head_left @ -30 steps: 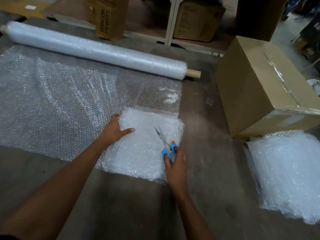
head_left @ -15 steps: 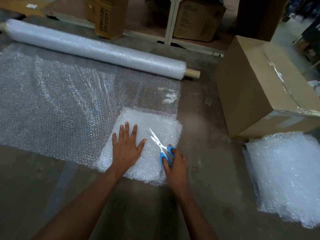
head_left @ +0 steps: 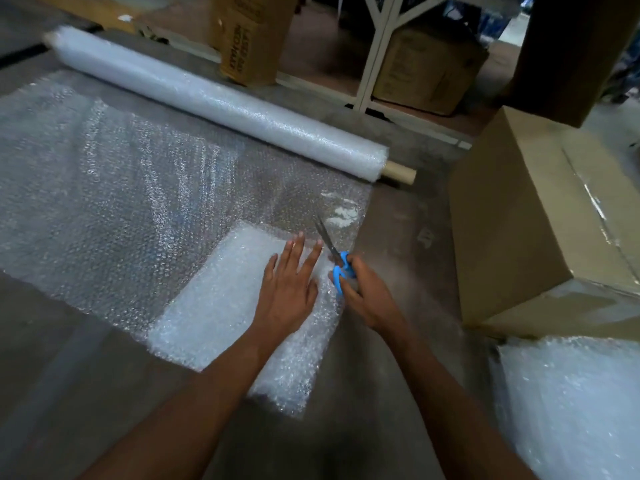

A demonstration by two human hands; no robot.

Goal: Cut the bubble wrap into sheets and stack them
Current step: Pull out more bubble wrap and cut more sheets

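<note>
Pressing flat on the folded pad of bubble wrap [head_left: 221,306], the left hand [head_left: 289,289] lies palm down with its fingers straight and slightly spread, pointing toward the roll [head_left: 221,102]. The pad is thicker and whiter than the single unrolled layer [head_left: 114,209], and it sits on that layer's corner nearest the person, on the end of the roll where the bare cardboard core [head_left: 398,173] sticks out. Just beside the left hand, on the side toward the large cardboard box [head_left: 540,220], the right hand [head_left: 367,292] is closed around the blue handles of the scissors [head_left: 334,256]; its fingers are curled through and over the loops. The blades look close together, their tips pointing toward the roll and lying over the unrolled layer just past the pad's far edge; motion blur keeps me from telling whether they bite the wrap.

The roll lies across the floor [head_left: 86,375] on the far side of the unrolled layer, which runs from it back toward the person. The large box stands off the core end of the roll, well apart from the pad. A stack of cut sheets [head_left: 571,403] lies against the box's near side, on the floor. Beyond the roll stand smaller cartons [head_left: 249,36] and a white frame [head_left: 374,53].
</note>
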